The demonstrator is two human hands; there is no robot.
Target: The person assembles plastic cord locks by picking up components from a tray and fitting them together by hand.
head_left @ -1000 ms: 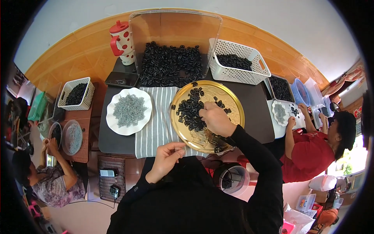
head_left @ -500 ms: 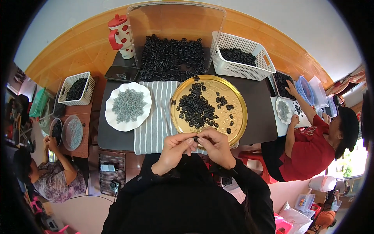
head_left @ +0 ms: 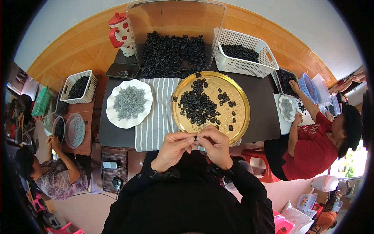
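Both hands at the near edge of the table [head_left: 265, 111], over the near rim of a gold tray [head_left: 238, 87]. Left hand [head_left: 171, 151] and right hand [head_left: 216, 147] meet fingertip to fingertip, thumbs and forefingers pinched on one small black piece [head_left: 196, 138]. Piece mostly covered by the fingers; from where I stand I cannot tell which hand bears it more, nor whether anything else is in the grip.

Tray: black pieces [head_left: 194, 103] heaped in its left half, single ones strewn toward the right; one lies at the far rim, one at the left rim.

Striped cloth [head_left: 156, 134] runs to the table's near edge, left of the tray and partly under it. Toward the table's left edge — a white wavy-rimmed plate [head_left: 112, 115] piled with thin grey pieces [head_left: 130, 102]. Beyond the plate, a flat dark object [head_left: 122, 70]; a spotted cup [head_left: 124, 38] at the far left corner. Clear box [head_left: 175, 17] along the far edge, with more black parts inside. White basket [head_left: 247, 69] at the far right corner, likewise stocked.
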